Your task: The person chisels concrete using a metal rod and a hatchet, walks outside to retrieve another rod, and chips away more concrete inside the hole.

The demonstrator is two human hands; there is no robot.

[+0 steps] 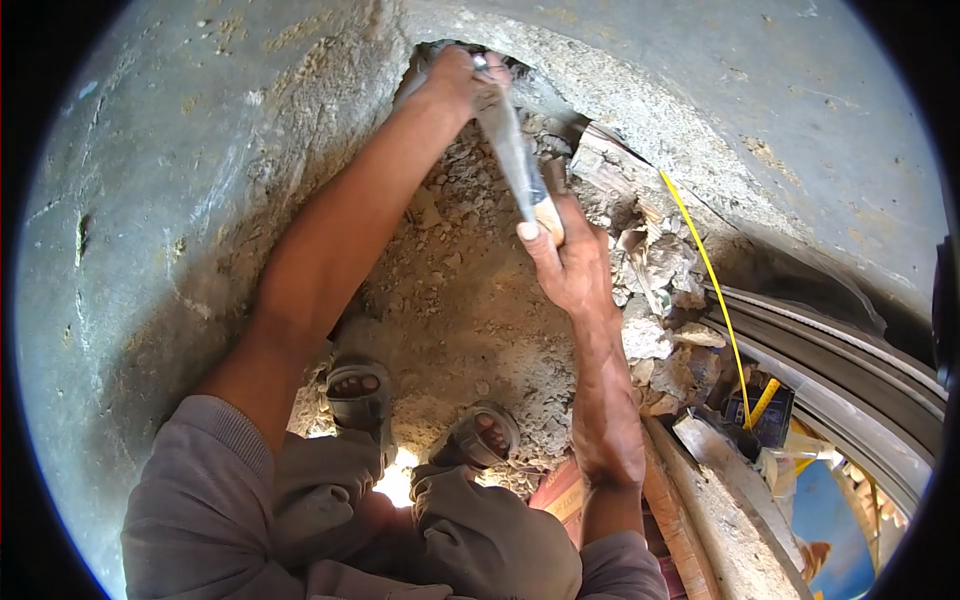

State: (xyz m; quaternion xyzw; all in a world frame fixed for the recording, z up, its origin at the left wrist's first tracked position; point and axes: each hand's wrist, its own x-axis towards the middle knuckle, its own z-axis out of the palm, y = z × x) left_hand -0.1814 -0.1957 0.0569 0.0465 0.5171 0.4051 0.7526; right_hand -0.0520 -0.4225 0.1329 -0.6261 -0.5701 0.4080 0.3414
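My right hand is wrapped round the light wooden handle of a hammer-like tool, whose shaft is blurred by motion. The tool reaches up and left from it to my left hand. That hand is closed at the opening in the grey wall, at the top of the view. Blur hides what its fingers hold, though something small and shiny shows beside them. Broken rubble lies just below the opening and between my forearms.
Stone chunks and wooden boards lie at the right. Past them run long metal profiles. A yellow tape measure stretches across the rubble. My sandalled feet stand on the dusty floor.
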